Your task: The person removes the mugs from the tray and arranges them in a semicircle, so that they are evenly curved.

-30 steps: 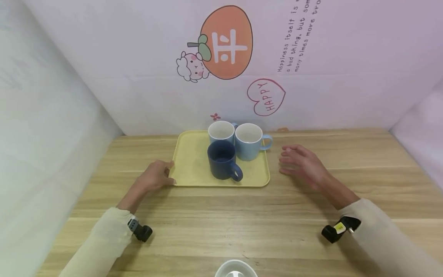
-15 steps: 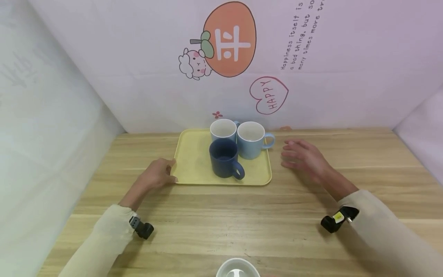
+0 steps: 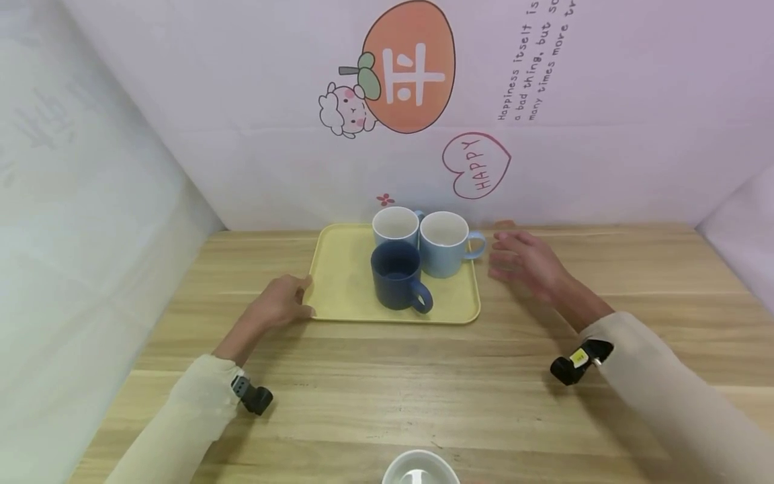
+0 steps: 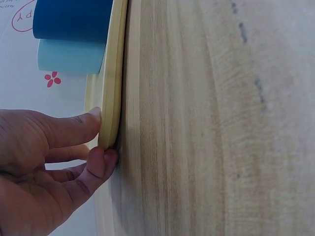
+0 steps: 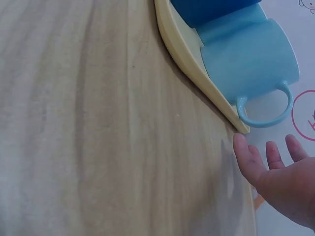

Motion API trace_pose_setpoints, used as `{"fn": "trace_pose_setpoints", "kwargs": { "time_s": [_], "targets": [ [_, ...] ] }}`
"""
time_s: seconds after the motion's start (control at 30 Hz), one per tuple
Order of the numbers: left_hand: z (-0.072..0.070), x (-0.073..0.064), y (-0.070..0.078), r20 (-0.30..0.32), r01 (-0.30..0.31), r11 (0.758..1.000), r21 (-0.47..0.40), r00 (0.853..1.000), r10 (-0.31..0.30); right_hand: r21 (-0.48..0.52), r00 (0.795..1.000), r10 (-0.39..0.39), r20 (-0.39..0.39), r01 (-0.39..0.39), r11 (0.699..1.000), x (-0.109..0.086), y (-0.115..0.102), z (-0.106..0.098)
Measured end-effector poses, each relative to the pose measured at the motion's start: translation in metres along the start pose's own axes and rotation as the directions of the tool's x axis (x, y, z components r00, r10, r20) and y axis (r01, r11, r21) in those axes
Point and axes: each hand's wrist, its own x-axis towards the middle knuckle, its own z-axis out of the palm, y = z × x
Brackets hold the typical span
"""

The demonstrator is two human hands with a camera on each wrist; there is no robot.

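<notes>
A yellow tray (image 3: 341, 289) lies at the back of the wooden table, bearing three mugs. The dark blue mug (image 3: 394, 282) stands at the front, its handle toward the lower right. Behind it is a light blue mug (image 3: 393, 225), partly hidden; a second light blue mug (image 3: 443, 252) stands at the right with its handle over the tray's edge. My left hand (image 3: 278, 301) pinches the tray's left end; in the left wrist view its thumb (image 4: 81, 129) lies on the rim. My right hand (image 3: 526, 262), fingers spread, hovers beside the right mug's handle (image 5: 268, 120), apart from it.
At the table's front edge stands a white round vessel (image 3: 420, 467), cut off by the frame. A printed cloth (image 3: 272, 134) hangs as a wall behind the tray, with more white cloth (image 3: 109, 202) along the left side.
My right hand has moved slightly back and closer to the right mug's handle. My left hand keeps its hold on the tray. The head view has shifted a little.
</notes>
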Motion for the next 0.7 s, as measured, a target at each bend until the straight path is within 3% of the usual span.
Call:
{"fn": "trace_pose_setpoints", "kwargs": {
  "time_s": [0.17,0.47,0.7],
  "targets": [
    [0.001,0.0,0.0,-0.002,-0.017,1.0,0.002,1.0,0.017,0.006,1.0,0.006,0.006,-0.006,1.0,0.004,-0.001,0.0],
    [0.0,0.001,0.001,-0.003,0.009,1.0,0.001,1.0,-0.009,-0.003,1.0,0.018,0.014,-0.018,1.0,0.013,-0.002,0.002],
    [-0.001,-0.001,-0.002,0.0,-0.015,1.0,-0.007,1.0,0.015,-0.019,0.999,0.012,0.031,-0.011,1.0,0.018,-0.003,0.005]
  ]
}}
